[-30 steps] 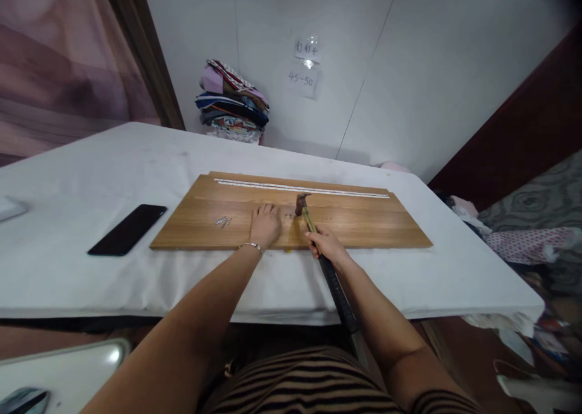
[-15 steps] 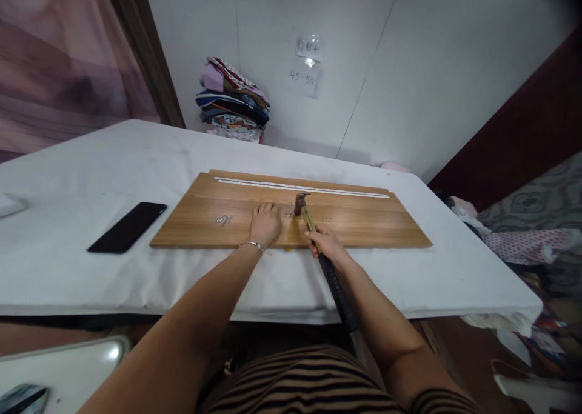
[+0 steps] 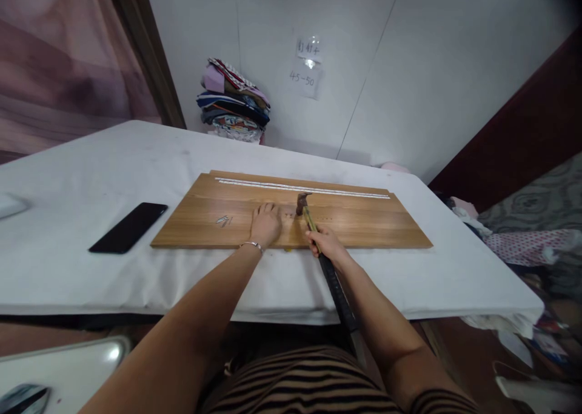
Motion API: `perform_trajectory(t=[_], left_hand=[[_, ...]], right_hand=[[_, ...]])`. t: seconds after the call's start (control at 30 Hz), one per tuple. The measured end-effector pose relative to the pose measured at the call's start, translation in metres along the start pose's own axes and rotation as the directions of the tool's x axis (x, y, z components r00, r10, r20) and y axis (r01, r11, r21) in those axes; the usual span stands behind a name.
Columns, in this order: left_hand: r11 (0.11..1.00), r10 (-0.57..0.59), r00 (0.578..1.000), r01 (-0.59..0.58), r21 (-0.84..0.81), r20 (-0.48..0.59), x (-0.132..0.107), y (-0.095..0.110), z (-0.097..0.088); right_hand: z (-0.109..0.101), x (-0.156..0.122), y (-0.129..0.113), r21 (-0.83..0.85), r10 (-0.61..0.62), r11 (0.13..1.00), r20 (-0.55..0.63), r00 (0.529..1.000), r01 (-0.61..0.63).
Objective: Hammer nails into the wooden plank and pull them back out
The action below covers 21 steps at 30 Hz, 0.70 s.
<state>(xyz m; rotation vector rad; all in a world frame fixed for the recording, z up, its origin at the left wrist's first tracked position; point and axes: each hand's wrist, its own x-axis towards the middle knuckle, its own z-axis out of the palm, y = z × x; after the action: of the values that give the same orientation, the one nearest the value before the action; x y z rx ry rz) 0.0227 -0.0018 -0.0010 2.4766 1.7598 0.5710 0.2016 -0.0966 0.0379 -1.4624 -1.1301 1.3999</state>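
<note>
My right hand (image 3: pixel 328 243) is wrapped round the handle of a claw hammer (image 3: pixel 311 221), near the upper part of the grip. Its rusty head is just over the wooden board (image 3: pixel 373 223), beside a few small nails (image 3: pixel 288 214); whether it touches the board I cannot tell. Left of those nails, my left hand (image 3: pixel 267 225) lies flat on the board with its fingers stretched out. Several loose nails (image 3: pixel 222 220) lie farther left on the wood. A row of small dark dots (image 3: pixel 324 218) runs to the right of the hammer head.
Two white measuring strips (image 3: pixel 300 188) run along the board's far edge. A black phone (image 3: pixel 128 228) lies left of the board on the white-covered table (image 3: pixel 182 153). Folded cloth (image 3: pixel 234 102) is stacked against the wall, under paper notes (image 3: pixel 305 77).
Both hands and the hammer stay in almost the same place. The whole view has shifted very slightly.
</note>
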Motion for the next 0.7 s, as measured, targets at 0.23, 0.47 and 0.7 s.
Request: perform_trajectory(t=[0.23, 0.47, 0.7], left_hand=[[1.000, -0.002, 1.000, 0.002, -0.012, -0.005, 0.0010, -0.0010, 0.0022], [1.000, -0.004, 1.000, 0.004, -0.007, 0.009, 0.0001, 0.0000, -0.0009], [1.000, -0.005, 1.000, 0.005, -0.011, 0.015, -0.0007, 0.0010, -0.0037]], right_hand=[[-0.0003, -0.0012, -0.0022, -0.017, 0.001, 1.000, 0.009, 1.000, -0.001], [-0.0007, 0.0004, 0.0004, 0.018, -0.017, 1.000, -0.003, 1.000, 0.017], [-0.0013, 0.0014, -0.0002, -0.017, 0.000, 1.000, 0.007, 1.000, 0.000]])
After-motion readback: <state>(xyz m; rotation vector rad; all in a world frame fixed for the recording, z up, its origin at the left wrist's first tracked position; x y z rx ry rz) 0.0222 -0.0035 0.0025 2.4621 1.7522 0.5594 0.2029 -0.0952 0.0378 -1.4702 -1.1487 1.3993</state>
